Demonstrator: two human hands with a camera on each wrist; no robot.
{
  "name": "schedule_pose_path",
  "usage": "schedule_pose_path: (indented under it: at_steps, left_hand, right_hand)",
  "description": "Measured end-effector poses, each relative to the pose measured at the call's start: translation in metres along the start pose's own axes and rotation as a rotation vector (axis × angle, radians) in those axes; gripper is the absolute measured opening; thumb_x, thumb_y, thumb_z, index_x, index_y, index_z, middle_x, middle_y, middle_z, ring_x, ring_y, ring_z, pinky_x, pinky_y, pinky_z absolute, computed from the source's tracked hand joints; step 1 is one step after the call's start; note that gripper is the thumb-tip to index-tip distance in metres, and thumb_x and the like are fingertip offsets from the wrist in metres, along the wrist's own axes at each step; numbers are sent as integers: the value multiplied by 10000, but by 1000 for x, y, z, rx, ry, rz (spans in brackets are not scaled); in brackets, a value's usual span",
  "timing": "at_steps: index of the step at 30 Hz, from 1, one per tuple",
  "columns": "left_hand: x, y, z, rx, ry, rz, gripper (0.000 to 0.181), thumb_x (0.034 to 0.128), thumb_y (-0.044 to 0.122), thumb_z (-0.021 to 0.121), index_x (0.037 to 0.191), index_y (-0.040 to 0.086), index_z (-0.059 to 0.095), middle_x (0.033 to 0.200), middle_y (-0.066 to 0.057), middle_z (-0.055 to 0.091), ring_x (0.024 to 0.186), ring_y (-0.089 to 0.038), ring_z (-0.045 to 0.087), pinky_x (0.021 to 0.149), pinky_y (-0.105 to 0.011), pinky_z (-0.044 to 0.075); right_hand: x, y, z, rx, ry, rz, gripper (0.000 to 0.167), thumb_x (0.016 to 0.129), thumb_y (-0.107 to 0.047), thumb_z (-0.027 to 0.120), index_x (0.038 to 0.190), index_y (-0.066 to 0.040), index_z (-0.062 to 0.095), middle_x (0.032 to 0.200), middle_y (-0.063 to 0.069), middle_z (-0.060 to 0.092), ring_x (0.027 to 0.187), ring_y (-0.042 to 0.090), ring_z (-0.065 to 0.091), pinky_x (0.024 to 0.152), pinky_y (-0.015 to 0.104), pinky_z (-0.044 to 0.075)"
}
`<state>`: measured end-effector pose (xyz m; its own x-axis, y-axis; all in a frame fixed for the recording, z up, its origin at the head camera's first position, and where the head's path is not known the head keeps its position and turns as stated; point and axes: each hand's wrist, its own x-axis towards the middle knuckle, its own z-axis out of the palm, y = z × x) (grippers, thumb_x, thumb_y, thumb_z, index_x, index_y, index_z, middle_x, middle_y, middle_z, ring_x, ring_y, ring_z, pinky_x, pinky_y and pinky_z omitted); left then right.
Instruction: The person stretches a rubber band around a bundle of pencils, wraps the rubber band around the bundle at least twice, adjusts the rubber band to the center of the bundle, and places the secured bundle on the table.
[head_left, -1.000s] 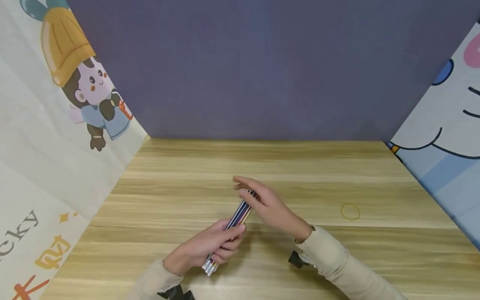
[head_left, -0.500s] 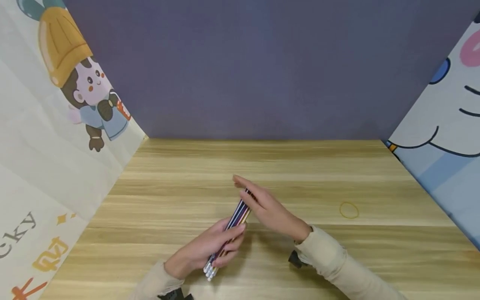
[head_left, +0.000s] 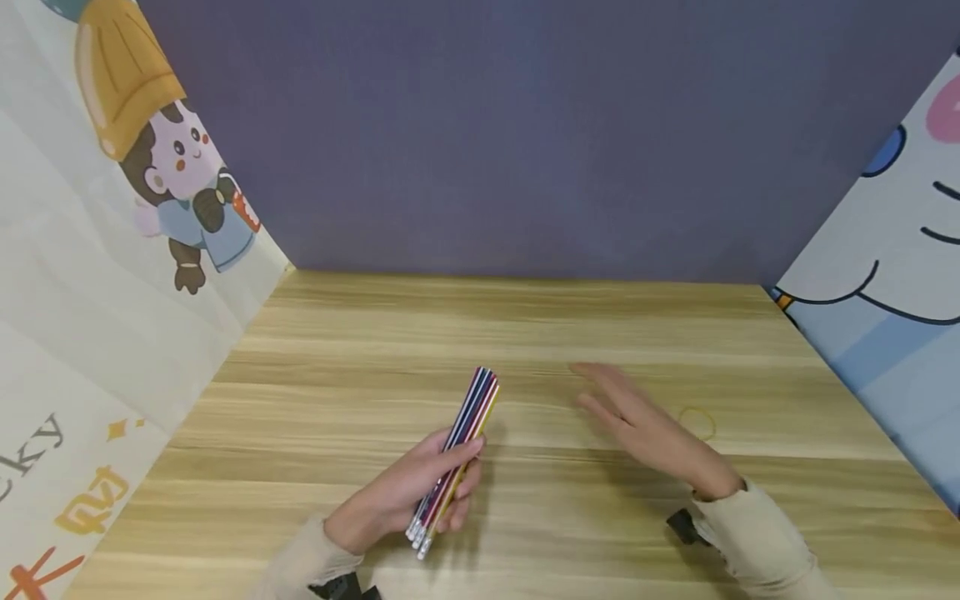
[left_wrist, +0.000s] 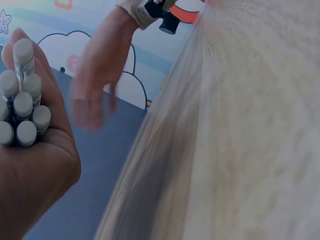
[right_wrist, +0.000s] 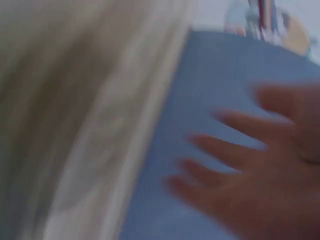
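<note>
My left hand grips a bundle of pencils above the table, its thumb across them. The pencils are striped in dark blue, white, red and yellow and slant up and away. Their white eraser ends cluster in the left wrist view. To the right, my right hand hovers with fingers extended and nothing in it; in the right wrist view its spread fingers are blurred. A thin yellow rubber band lies on the table just beyond the right hand, partly hidden by it.
The wooden table ends at a dark blue-grey panel at the back. Cartoon-printed cloths flank it, a white one on the left and a blue-and-white one on the right.
My right hand has left the upper ends of the pencils and moved right, close to the rubber band. The left hand still holds the bundle in nearly the same place.
</note>
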<state>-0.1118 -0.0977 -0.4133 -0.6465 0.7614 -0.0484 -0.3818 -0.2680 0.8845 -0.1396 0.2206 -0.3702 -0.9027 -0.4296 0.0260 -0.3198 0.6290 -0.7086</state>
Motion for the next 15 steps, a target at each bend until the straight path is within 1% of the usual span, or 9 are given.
schedule_pose_path:
  at_steps: [2,3,5,7,11,13,15]
  left_hand:
    - [0,0,0,-4,6,0,221,1089,266,407,1120,48,387,660,31,544,461,-106,612,345,-212,469]
    - [-1,1,0,-5,6,4,216,1089,263,405,1122,51,390,662,31,545,461,-105,612,345,-209,469]
    - [-1,1,0,-6,13,8,217,1087,266,411,1122,53,396,663,30,547,461,-107,613,343,-207,468]
    - [0,2,0,-7,20,8,223,1086,271,416,1125,53,397,662,29,551,462,-108,613,345,-207,472]
    - [0,2,1,2,31,0,243,1084,277,422,1124,39,390,661,25,557,463,-110,609,352,-210,480]
    - [0,1,1,8,32,-5,250,1085,276,418,1121,31,383,661,23,559,464,-110,607,356,-212,482]
    - [0,1,1,12,33,-15,270,1085,280,418,1128,17,370,662,21,560,466,-108,604,358,-213,483]
  right_hand:
    - [-9,12,-11,-47,-97,29,584,1077,-444,369,1563,-131,287,1612,171,223,1480,416,159,1117,704,240]
    - [-13,17,-17,-69,-131,39,578,1082,-422,373,1552,-92,306,1599,209,235,1469,448,160,1103,722,239]
    - [-19,27,-27,-112,-167,43,542,1088,-341,404,1530,-37,334,1571,257,268,1440,493,195,1077,734,266]
    - [-23,38,-38,-158,-149,24,486,1082,-226,441,1499,13,370,1527,291,331,1397,521,265,1052,727,310]
    - [-27,65,-57,-284,-57,29,416,1025,-20,497,1414,113,430,1402,348,455,1274,548,421,981,671,431]
    - [-29,79,-62,-337,-32,60,403,992,35,513,1373,151,451,1355,379,477,1229,567,449,948,657,461]
    - [-32,89,-66,-372,-17,85,383,965,52,537,1328,163,489,1308,386,510,1190,572,477,923,649,478]
